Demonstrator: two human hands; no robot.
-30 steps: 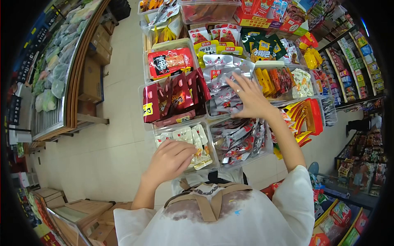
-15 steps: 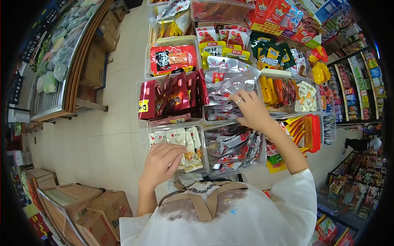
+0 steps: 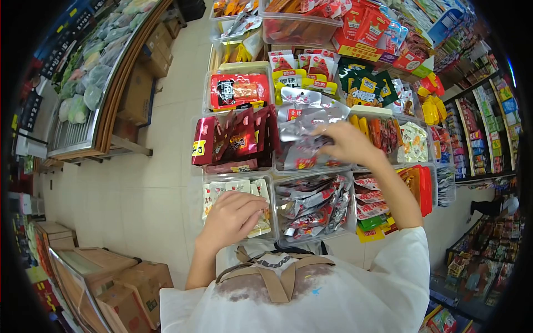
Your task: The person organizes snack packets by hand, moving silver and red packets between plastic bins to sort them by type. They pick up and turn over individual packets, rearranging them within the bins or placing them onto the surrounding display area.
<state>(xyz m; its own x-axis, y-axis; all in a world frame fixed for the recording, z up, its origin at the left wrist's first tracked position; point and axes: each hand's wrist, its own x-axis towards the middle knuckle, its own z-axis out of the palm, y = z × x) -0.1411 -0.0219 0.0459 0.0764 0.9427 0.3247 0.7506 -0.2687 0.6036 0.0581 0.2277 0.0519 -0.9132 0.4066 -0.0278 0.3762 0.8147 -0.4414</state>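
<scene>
While the person is leaning over a snack display, the right hand (image 3: 348, 145) is reaching into the middle tub (image 3: 311, 169). Its fingers are curling shut on the edge of a silver packet (image 3: 304, 145). That packet is lying on top of a heap (image 3: 302, 111) of the same kind, which is filling the tub to its rim.

The left hand (image 3: 232, 217) is resting in the near-left tub (image 3: 236, 177), knuckles up and fingers bending down over the white packets (image 3: 236, 187). The fingertips are hiding among them, so I cannot tell whether they are gripping one or only pressing on the pile. The two hands are working well apart, one tub-row between them.

Red packs (image 3: 230, 139) are standing upright in the tub just beyond the white packets and just left of the heap. Foil bags (image 3: 313, 205) with red print are lying jumbled in the near tub, between the left hand and the right forearm. Orange sticks (image 3: 379, 130) are standing in a tub just beside the right hand, on its far side. A white sleeve (image 3: 400, 261) is covering the right upper arm.
</scene>
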